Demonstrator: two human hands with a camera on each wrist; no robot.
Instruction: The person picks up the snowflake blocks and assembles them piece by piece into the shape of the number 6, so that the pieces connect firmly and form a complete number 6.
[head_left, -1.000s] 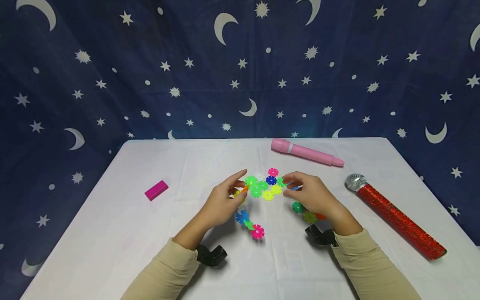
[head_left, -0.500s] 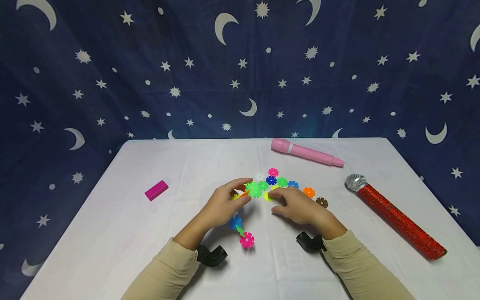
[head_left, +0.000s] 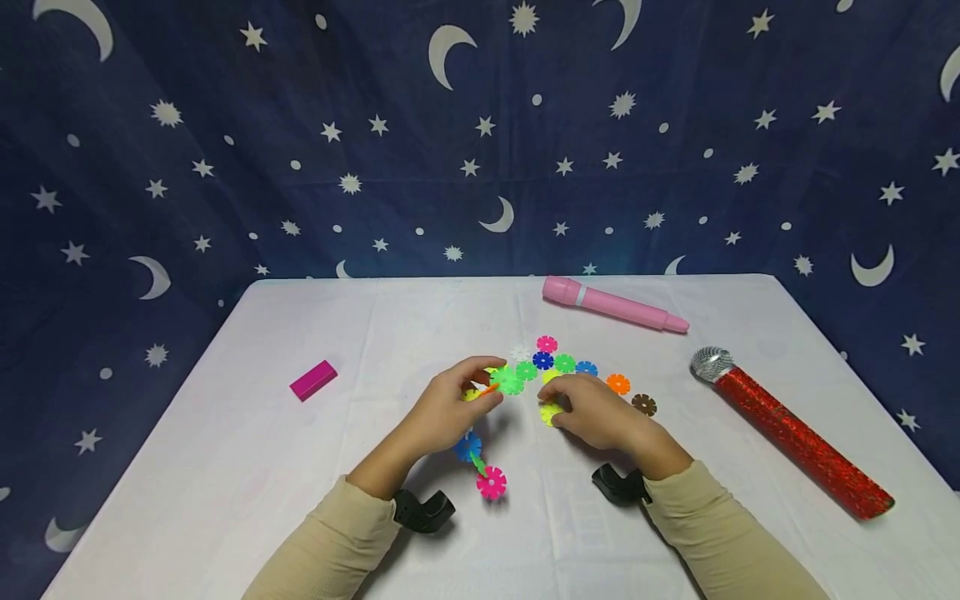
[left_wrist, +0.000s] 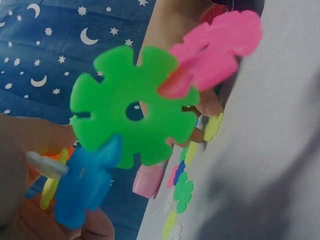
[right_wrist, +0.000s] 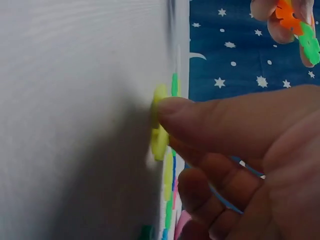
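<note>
My left hand [head_left: 448,410] pinches a chain of linked, notched snowflake discs near its orange disc [right_wrist: 289,16], above the table. A blue disc [left_wrist: 82,187], a large-looking green disc [left_wrist: 127,107] and a pink disc [left_wrist: 215,50] hang from it in the left wrist view. To the right, my right hand [head_left: 603,410] is low over the table. Its thumb and a finger pinch a yellow snowflake disc [right_wrist: 159,142], which stands nearly edge-on in the right wrist view. The underside of this grip is partly hidden in the head view.
Several loose discs lie behind the hands, among them a pink one [head_left: 547,344], an orange one [head_left: 618,384] and a brown one [head_left: 643,405]. A pink toy microphone [head_left: 615,307], a red glittery microphone [head_left: 795,437] and a magenta block [head_left: 313,381] lie farther out.
My right hand has moved left from the loose discs at right, and has taken a yellow disc and drawn it nearer. The left-hand chain has swung its pink end down and left.
</note>
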